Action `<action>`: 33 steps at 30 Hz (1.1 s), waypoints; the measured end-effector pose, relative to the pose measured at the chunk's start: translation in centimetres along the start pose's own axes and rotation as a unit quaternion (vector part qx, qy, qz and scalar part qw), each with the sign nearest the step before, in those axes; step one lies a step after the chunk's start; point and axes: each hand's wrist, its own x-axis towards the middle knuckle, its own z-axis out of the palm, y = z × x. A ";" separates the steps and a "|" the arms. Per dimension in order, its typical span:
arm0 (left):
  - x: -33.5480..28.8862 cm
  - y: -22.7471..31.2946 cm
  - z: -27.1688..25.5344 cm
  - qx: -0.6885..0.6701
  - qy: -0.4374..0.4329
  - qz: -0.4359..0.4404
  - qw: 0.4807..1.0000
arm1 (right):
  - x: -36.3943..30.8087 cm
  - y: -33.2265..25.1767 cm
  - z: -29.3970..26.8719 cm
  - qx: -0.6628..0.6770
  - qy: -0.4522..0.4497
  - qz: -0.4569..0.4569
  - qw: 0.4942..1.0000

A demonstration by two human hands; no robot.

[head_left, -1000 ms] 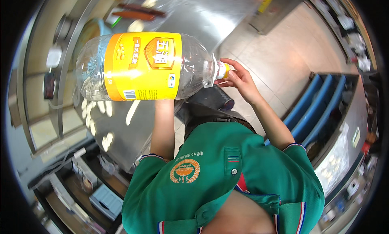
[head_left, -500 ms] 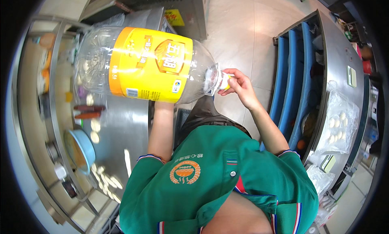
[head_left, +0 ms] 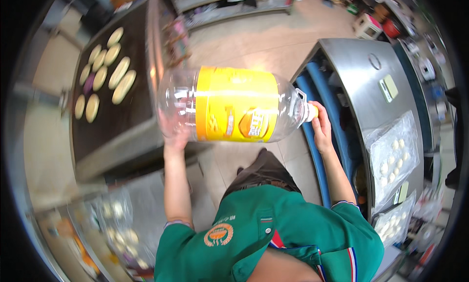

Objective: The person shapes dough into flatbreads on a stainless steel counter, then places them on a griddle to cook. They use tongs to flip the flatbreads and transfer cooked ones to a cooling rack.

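Note:
A large, clear plastic oil bottle (head_left: 234, 104) with a yellow label lies on its side in the air in front of me. Its base points left and its neck points right. My left hand (head_left: 176, 139) supports it at the base end, and its fingers show only partly through the plastic. At the other end my right hand (head_left: 321, 129) grips the yellow cap (head_left: 312, 111), thumb and fingers closed around it.
To the left is a dark griddle (head_left: 110, 125) with several oval flatbreads (head_left: 99, 77) on it. A steel counter (head_left: 161, 196) at the lower left holds dough pieces. On the right, a steel cabinet (head_left: 337, 50) has blue trays inside and plastic-covered dough balls (head_left: 392, 160) on top.
My view has turned from the steel counter toward the griddle. The bottle has moved right in the picture and rolled, with its label turned. My hands still hold it at both ends.

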 end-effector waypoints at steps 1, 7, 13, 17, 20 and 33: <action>3.9 1.0 -0.3 0.049 0.006 -0.043 0.998 | 1.8 0.6 -1.6 -0.040 0.007 0.001 0.999; 25.0 -2.0 -5.2 0.269 0.010 -0.360 0.893 | 14.6 6.5 -7.0 -0.250 -0.055 -0.045 0.966; 37.3 -3.9 -6.5 0.159 0.128 -0.367 0.907 | 28.4 11.8 -7.6 -0.275 -0.128 -0.077 0.950; 47.0 -3.7 -4.8 0.063 0.079 -0.320 0.942 | 38.4 15.0 -9.2 -0.264 -0.119 -0.072 0.955; 59.4 -2.7 -2.4 0.052 0.103 -0.285 0.951 | 48.5 17.8 -11.7 -0.265 -0.044 -0.068 0.961; 107.8 -4.0 22.6 0.355 -0.156 -0.357 0.850 | 75.5 22.9 -27.8 -0.112 0.243 0.028 0.963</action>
